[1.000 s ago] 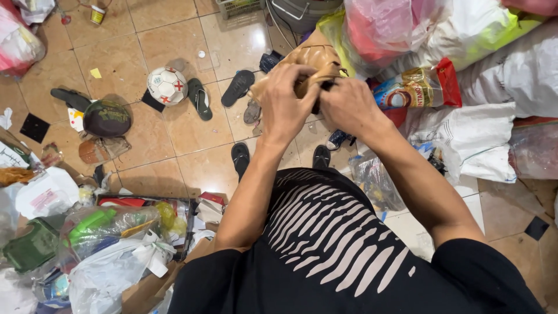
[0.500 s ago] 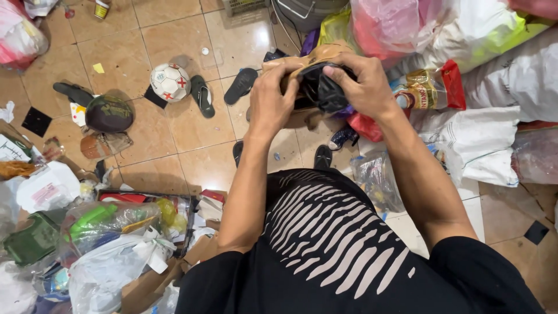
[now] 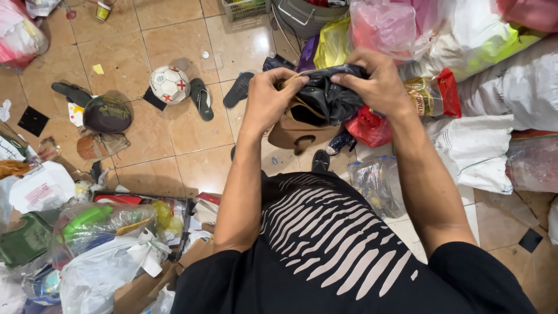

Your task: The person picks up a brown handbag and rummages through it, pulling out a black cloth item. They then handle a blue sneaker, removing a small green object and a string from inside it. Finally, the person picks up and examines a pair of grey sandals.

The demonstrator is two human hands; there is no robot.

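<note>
Head view: the black plastic bag point(image 3: 328, 96), absent a second ago, now bulges from the brown paper bag point(image 3: 299, 131), so its contents look to be coming out; left hand point(image 3: 272, 96) and right hand point(image 3: 378, 84) both clench it, held above the tiled floor point(image 3: 174, 139)

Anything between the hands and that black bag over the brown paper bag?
Nothing visible. The left hand and right hand both already grip the crumpled black plastic bag directly, at the mouth of the brown paper bag.
</note>
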